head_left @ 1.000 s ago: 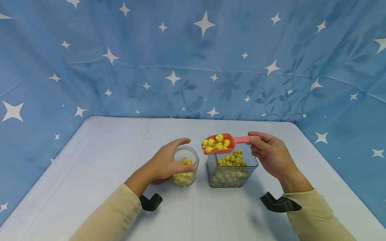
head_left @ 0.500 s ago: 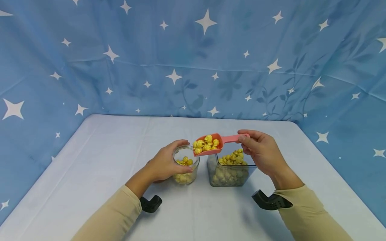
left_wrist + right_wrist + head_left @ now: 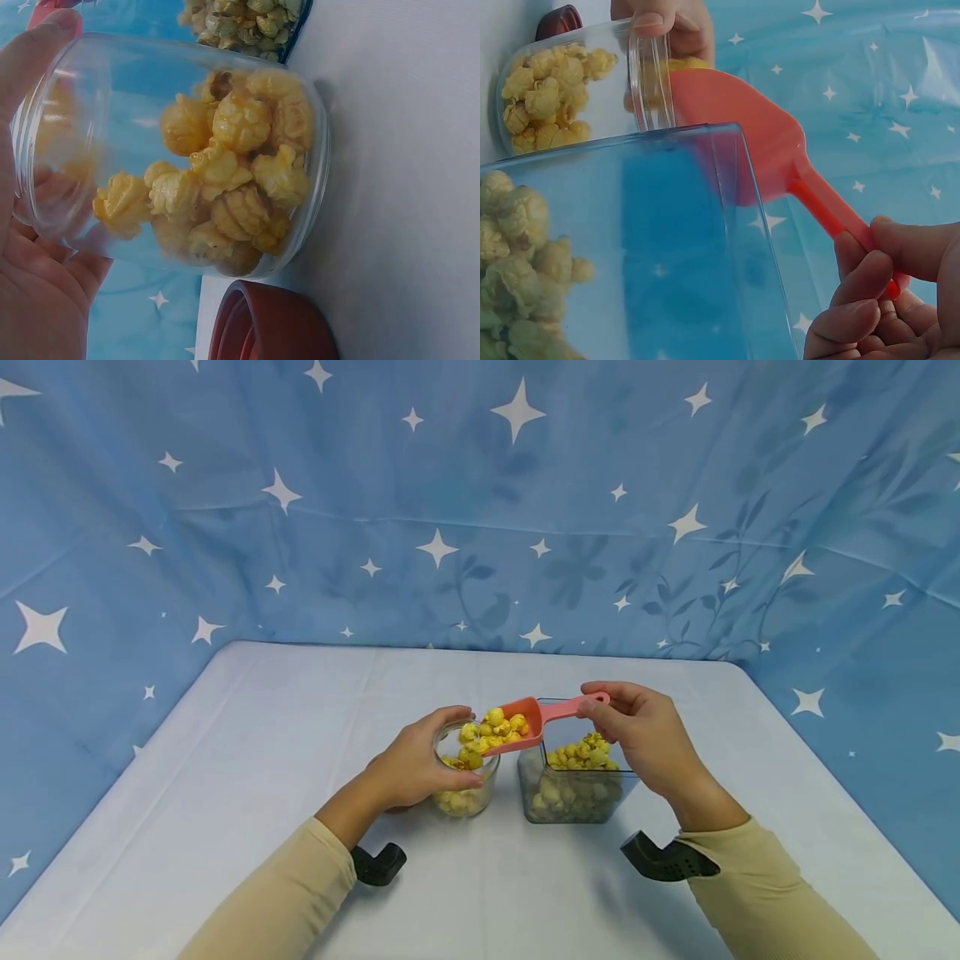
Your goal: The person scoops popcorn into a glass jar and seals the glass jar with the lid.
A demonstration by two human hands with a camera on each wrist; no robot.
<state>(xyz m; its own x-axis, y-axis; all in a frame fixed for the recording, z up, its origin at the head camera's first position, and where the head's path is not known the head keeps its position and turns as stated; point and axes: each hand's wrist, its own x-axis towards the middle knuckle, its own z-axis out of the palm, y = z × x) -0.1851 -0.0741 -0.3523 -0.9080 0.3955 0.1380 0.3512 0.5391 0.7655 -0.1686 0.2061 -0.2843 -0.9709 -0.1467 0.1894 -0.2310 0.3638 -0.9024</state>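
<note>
My left hand [image 3: 408,767] grips a clear jar [image 3: 135,247] near its rim. Yellow popcorn [image 3: 240,124] fills the lower part of the jar, which stands on the table. Between thumb and fingers, my right hand [image 3: 648,739] pinches the handle of a coral-red scoop [image 3: 531,723]. The scoop is tilted toward the jar, its front lip right at the mouth. Popcorn pieces [image 3: 495,723] lie on the scoop and spill over that lip into the opening. Just right of the jar stands a clear square container [image 3: 566,808] of popcorn, partly under the scoop and right hand.
A reddish-brown round lid or cup [image 3: 296,322] sits on the table beside the jar, mostly hidden behind the left hand in the head view. A white cloth covers the table [image 3: 315,693]. Behind it hangs a blue curtain [image 3: 480,485] with white stars.
My right hand has moved left, bringing the scoop from above the square container to the jar's mouth and tipping it. Popcorn now slides off its front. The left hand stays around the jar.
</note>
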